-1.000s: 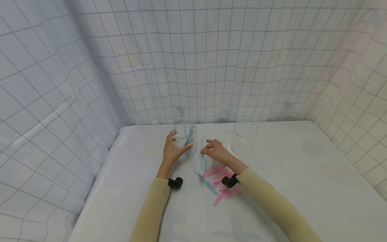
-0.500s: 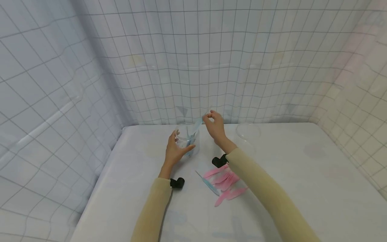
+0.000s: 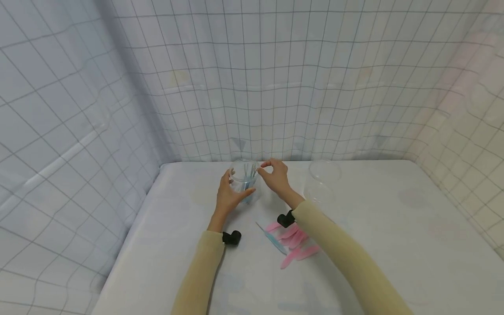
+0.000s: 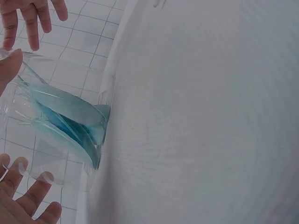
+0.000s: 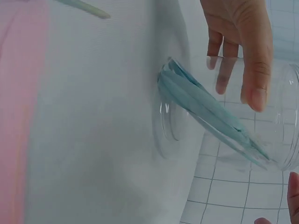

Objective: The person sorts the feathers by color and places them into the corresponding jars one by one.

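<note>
My left hand (image 3: 227,197) holds a clear jar (image 4: 96,179) near its rim, thumb in front and fingers round the far left side. Several light blue feathers (image 5: 201,102) lean inside it, vanes down and thin quills up. Close to the right side of the rim is my right hand (image 3: 277,176), thumb and forefinger near the quill tips; in the right wrist view its fingertips (image 5: 294,184) are apart. On the table nearer the body lies one more blue feather (image 3: 275,243), beside a loose cluster of pink feathers (image 3: 293,236).
A second clear jar (image 3: 320,183) stands to the right, near the back edge of the white table (image 3: 189,271). White grid-patterned curtains (image 3: 275,87) rise behind and at both sides.
My right hand picked a blue feather off the table, lifted it above the left jar and lowered it in; the feather is now in the jar. My left hand stayed on the jar.
</note>
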A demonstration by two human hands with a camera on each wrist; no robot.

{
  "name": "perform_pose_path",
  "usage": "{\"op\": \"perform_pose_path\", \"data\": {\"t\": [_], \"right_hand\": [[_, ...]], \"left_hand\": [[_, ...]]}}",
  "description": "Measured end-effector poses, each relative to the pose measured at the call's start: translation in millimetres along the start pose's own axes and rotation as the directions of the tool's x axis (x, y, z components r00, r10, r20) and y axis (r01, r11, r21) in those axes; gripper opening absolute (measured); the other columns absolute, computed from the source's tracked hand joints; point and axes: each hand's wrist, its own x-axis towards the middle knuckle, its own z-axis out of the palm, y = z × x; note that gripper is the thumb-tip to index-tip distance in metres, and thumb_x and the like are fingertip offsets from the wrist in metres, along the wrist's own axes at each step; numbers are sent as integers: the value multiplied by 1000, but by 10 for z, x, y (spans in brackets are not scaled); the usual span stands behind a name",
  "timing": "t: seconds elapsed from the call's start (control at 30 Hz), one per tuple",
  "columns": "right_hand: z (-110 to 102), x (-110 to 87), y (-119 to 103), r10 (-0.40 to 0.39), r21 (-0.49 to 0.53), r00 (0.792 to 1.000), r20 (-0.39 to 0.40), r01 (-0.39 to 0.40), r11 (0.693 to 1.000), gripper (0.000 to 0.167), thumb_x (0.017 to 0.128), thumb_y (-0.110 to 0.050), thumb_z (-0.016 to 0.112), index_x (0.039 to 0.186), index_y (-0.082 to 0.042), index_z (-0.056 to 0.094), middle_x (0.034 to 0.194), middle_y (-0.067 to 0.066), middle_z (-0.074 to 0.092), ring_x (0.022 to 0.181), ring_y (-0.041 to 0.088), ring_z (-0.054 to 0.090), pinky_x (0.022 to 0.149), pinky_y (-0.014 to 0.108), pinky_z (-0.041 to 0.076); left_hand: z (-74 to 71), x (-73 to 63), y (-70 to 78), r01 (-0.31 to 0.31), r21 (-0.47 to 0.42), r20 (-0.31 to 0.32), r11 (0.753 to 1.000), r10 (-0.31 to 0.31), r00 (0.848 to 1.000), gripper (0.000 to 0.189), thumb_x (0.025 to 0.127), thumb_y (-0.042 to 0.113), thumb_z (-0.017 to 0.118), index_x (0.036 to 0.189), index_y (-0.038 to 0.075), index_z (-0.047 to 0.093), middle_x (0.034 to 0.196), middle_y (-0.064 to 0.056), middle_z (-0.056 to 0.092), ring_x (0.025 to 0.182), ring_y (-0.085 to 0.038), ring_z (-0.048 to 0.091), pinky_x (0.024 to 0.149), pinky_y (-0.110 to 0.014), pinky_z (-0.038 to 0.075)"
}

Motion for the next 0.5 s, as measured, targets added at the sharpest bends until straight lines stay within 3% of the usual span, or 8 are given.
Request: {"op": "perform_pose_path", "data": {"t": [0.2, 0.33, 0.5], "right_hand": [[-42, -138, 96, -51, 11, 999, -13, 52, 999, 20, 90, -20, 62, 96, -1, 66, 128, 18, 54, 127, 35, 35, 106, 47, 21], [-44, -259, 185, -82, -16, 996, 25, 83, 996, 19, 90, -20, 65, 88, -2, 66, 128, 22, 54, 126, 37, 39, 106, 50, 21], [-30, -450, 245, 11, -166, 987, 158, 16, 986, 27, 86, -35, 70, 80, -9, 70, 135, 20, 48, 133, 43, 26, 101, 63, 23]], "left_hand": [[-8, 16, -2, 3, 15, 3, 1000, -3, 1000, 102, 70, 49, 81, 147, 14, 25, 144, -13, 34, 123, -33, 41, 95, -52, 38], [-11, 26, -13, -5, 7, 2, 1000, 5, 1000, 101, 70, 48, 81, 147, 14, 26, 144, -13, 34, 123, -33, 40, 95, -51, 39], [-6, 20, -13, -7, 2, 9, 1000, 7, 1000, 101, 70, 48, 82, 147, 14, 26, 144, -13, 33, 124, -33, 40, 95, -52, 38]]}}
